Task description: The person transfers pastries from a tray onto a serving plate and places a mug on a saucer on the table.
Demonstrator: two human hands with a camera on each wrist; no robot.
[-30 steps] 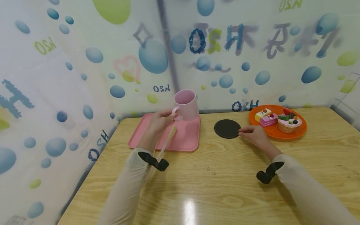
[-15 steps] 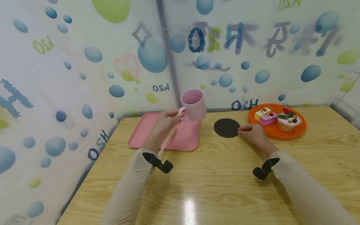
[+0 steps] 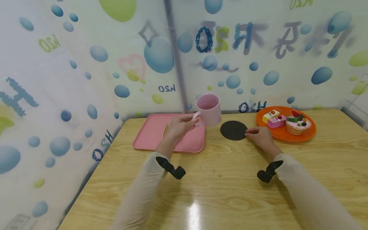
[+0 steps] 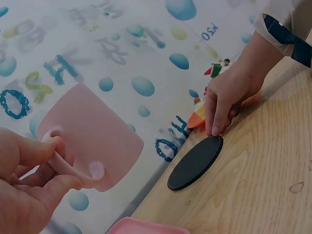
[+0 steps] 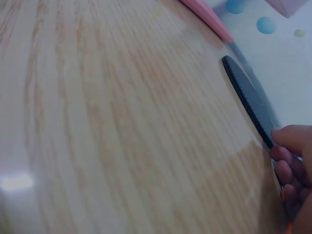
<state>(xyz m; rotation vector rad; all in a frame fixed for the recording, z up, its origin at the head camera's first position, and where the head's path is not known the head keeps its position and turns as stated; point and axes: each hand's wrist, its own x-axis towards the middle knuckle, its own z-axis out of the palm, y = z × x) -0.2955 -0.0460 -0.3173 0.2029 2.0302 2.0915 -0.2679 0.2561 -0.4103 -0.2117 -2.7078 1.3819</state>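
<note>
My left hand (image 3: 177, 129) pinches the handle of a pink mug (image 3: 212, 114), held upright in the air between the pink tray (image 3: 146, 129) and a round black coaster (image 3: 234, 130). In the left wrist view, thumb and fingers close on the handle of the mug (image 4: 92, 131). The coaster lies on the table, and my right hand (image 3: 261, 138) pinches its right edge. Seen from the right wrist, the thumb sits at the rim of the coaster (image 5: 248, 97) with the other fingers curled below. Part of a pale thin stick (image 3: 164, 131) shows on the tray; my left arm hides the remainder.
An orange plate (image 3: 287, 137) at the back right bears a yellow cake slice (image 3: 270, 116), a pink cake slice (image 3: 276, 122) and a fruit-topped tart (image 3: 297, 127). A bubble-printed curtain (image 3: 184, 73) runs along the table's back edge and left side.
My left hand has carried the mug to the right, off from above the tray and closer to the coaster. My right hand stays at the coaster's edge.
</note>
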